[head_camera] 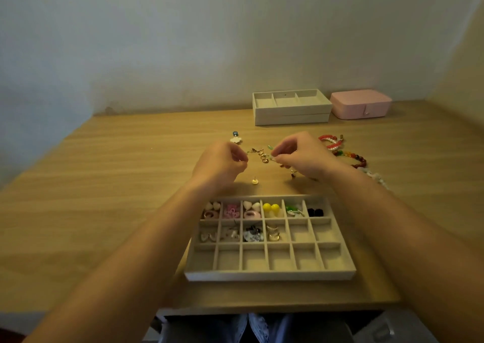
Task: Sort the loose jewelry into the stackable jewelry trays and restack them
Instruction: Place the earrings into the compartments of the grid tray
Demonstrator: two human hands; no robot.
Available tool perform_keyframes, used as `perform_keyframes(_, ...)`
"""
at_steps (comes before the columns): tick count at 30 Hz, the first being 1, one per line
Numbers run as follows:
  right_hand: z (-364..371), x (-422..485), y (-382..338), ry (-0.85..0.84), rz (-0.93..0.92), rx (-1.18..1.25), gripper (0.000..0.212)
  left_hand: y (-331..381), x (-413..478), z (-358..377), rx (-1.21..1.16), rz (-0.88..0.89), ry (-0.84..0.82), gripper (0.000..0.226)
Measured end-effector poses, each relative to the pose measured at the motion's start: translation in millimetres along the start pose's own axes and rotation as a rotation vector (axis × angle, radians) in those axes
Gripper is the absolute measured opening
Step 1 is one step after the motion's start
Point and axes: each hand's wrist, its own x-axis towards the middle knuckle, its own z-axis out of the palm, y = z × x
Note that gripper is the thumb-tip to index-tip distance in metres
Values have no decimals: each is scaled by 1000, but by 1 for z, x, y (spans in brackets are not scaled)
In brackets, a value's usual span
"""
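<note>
Three trays sit on the tabletop: one eighteen-cell tray nearest the person, ten cells filled, and two stacked trays at the back beside one pink box. Bracelets lie at the right, partly behind the forearm, so their count is unclear. The left hand and right hand each narrow their grip to a fingertip pinch on one gold-and-green tangle, which is too small to make out, beyond the near tray. One gold stud lies close by.
</note>
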Motion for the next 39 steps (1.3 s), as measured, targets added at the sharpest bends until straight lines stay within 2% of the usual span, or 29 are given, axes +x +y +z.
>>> perform_keyframes(5, 8, 25, 3, -68, 21, 0, 14, -13, 29, 11, 69, -29, -55, 11)
perform_keyframes(8, 14, 35, 3, -108, 13, -40, 15, -23, 41, 14, 113, -61, 29, 23)
perform_keyframes(11, 19, 46, 3, -97, 4, -63, 16, -31, 50, 13, 123, -103, 11, 36)
perform_keyframes(16, 23, 51, 5, -87, -12, -18, 14, -37, 54, 15, 120, -63, 8, 21)
perform_keyframes(20, 23, 48, 10, -39, -29, -5, 13, -40, 53, 13, 62, -60, -8, 30)
perform_keyframes(24, 22, 44, 11, -32, -60, 2, 13, -41, 49, 10, 48, -20, -71, 26)
perform_keyframes(28, 23, 41, 11, -41, -69, -10, 13, -43, 48, 9, 27, -9, -63, 31)
perform_keyframes(32, 24, 40, 10, -35, -81, -5, 12, -45, 51, 10, 75, -9, -55, 27)
perform_keyframes(35, 24, 38, 9, -42, -92, -20, 12, -44, 49, 9, 156, -4, -31, 16)
perform_keyframes(39, 22, 37, 9, -48, -97, -32, 13, -45, 47, 7, 137, -13, -12, 11)
